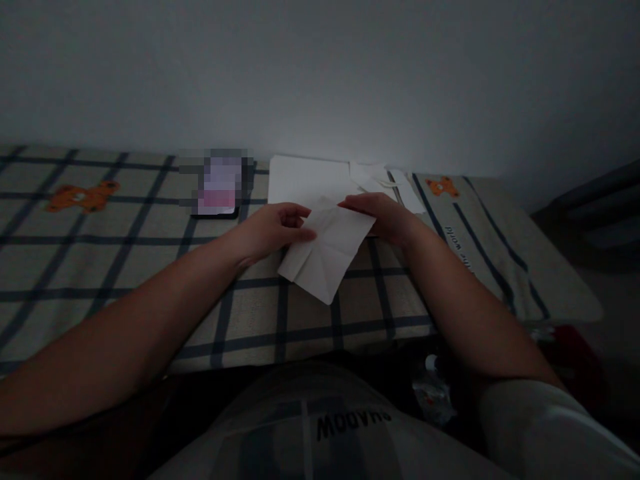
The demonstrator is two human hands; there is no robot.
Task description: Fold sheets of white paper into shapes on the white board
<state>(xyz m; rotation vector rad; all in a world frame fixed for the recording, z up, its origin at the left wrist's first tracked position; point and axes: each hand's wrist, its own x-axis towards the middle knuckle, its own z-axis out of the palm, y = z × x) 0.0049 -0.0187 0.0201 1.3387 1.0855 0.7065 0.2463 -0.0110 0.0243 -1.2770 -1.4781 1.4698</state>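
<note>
Hands meet over a creased white sheet of paper point(327, 253) in the head view, the only view given. The left hand point(273, 230) lies on the sheet's left edge, fingers curled and the thumb pressed flat on the paper. The right hand point(383, 215) pinches the upper right corner between thumb and fingertips, so both hands are closed on the same sheet. The paper is folded, with crease lines crossing its middle, and it sits tilted, its lower corner pointing toward the person, on a table covered by a beige cloth with a dark blue check point(125, 267).

Just behind the hands lies a flat stack of white paper sheets point(305, 179), and to its right a few smaller white scraps point(385, 179) rest on the cloth near the wall. Left of the stack, a dark-rimmed phone point(217, 190) lies flat; its screen is blurred. Orange bear figures are printed on the cloth, one at far left point(80, 197) and one at right point(443, 185). The room is dim, and a plain pale wall point(320, 73) rises behind the table.
</note>
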